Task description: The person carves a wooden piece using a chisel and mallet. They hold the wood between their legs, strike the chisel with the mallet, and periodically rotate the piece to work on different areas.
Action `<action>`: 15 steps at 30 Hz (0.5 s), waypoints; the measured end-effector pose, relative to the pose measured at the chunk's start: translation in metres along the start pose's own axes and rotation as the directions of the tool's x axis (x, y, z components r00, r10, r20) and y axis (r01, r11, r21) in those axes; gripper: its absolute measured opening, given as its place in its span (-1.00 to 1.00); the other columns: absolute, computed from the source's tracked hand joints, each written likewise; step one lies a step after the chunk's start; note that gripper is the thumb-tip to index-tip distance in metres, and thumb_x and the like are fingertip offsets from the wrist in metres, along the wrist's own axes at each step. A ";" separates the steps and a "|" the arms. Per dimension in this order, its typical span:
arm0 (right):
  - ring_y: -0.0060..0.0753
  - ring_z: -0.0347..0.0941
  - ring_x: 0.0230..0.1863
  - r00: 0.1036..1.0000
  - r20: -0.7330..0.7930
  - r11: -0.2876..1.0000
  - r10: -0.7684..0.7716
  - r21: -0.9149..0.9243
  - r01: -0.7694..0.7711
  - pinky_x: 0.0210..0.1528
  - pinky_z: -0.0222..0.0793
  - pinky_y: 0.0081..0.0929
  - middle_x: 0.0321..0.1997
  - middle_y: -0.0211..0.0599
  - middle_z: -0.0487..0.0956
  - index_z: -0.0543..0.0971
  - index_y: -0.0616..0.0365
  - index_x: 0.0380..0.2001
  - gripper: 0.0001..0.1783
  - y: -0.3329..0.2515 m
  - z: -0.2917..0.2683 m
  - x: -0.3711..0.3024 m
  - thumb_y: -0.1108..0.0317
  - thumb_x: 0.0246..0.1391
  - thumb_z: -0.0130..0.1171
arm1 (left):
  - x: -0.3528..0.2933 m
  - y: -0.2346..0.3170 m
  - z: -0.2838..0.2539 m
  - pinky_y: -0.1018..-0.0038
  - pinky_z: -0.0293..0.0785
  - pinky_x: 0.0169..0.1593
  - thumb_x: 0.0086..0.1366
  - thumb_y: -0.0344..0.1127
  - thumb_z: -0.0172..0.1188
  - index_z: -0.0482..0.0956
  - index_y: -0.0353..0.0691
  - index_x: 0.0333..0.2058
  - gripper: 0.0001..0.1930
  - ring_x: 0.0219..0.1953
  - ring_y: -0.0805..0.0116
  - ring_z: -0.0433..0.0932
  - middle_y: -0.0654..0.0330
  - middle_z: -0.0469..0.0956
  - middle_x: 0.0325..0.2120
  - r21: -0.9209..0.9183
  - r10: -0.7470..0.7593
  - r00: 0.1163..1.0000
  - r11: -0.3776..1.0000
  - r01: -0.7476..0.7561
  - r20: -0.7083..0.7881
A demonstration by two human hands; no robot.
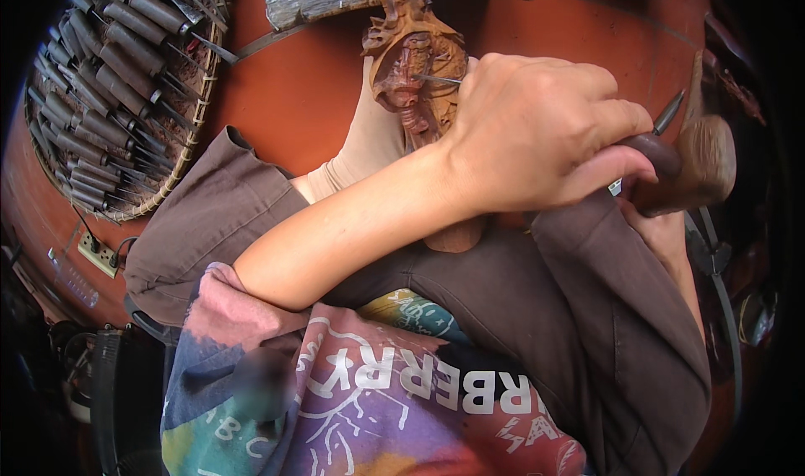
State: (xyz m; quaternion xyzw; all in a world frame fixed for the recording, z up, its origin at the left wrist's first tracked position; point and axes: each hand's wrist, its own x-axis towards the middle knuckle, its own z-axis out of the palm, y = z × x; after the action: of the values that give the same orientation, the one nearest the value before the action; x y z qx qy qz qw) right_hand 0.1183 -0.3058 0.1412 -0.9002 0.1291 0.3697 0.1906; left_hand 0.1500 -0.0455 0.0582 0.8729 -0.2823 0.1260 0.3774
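Across the middle, my left hand [537, 132] is closed around a chisel. Its thin blade [438, 79] reaches into the hollow of a carved brown wooden figure [411, 73], and its dark handle end [652, 151] sticks out past my thumb. The figure stands between my legs, its lower part hidden by my forearm. At the right, beyond my raised knee, my right hand [662, 231] is partly covered by the trouser leg and grips a wooden mallet. The mallet's rounded head [708, 161] is close beside the chisel's handle end.
A round woven basket [191, 132] at the left holds many dark-handled chisels [126, 90]. A worn wooden board [327, 2] lies on the red tiled floor [285, 82] at the far side. A power strip [98, 254] with cables sits below the basket. A dark pointed tool [669, 114] shows behind the mallet.
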 end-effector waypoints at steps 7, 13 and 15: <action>-0.52 0.36 -0.25 0.983 -0.083 0.983 -0.163 0.071 0.169 -0.14 0.32 -0.46 -0.31 -0.45 0.38 0.41 0.12 -0.32 -0.71 -0.006 -0.011 0.000 0.60 -0.11 0.25 | -0.002 -0.007 0.034 0.50 0.41 -0.53 -0.01 -0.15 0.53 0.75 -0.10 -0.25 -0.67 -0.59 0.40 0.51 0.28 0.58 -0.57 -0.513 -0.238 0.889 0.858 0.004 -0.391; -0.45 0.34 -0.27 0.958 -0.087 0.957 -0.275 -0.122 0.263 -0.14 0.30 -0.44 -0.34 -0.43 0.37 0.43 0.16 -0.29 -0.75 -0.028 -0.027 0.001 0.60 -0.07 0.21 | -0.005 -0.011 0.023 0.49 0.45 -0.49 -0.01 -0.21 0.53 0.74 -0.19 -0.22 -0.63 -0.56 0.37 0.53 0.22 0.67 -0.44 -0.575 -0.258 0.858 0.817 -0.052 -0.444; -0.42 0.35 -0.29 0.944 -0.052 0.935 -0.327 -0.161 0.315 -0.15 0.31 -0.41 -0.35 -0.41 0.38 0.43 0.16 -0.30 -0.75 -0.033 -0.031 0.004 0.60 -0.09 0.22 | -0.005 -0.013 0.020 0.49 0.46 -0.48 -0.01 -0.22 0.53 0.74 -0.21 -0.20 -0.63 -0.56 0.36 0.53 0.21 0.69 -0.40 -0.578 -0.223 0.854 0.809 -0.107 -0.470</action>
State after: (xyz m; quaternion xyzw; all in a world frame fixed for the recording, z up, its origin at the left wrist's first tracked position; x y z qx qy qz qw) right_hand 0.1527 -0.2905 0.1666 -0.9346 -0.0406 0.3070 0.1749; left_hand 0.1534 -0.0506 0.0350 0.6557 -0.1675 0.2504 0.6923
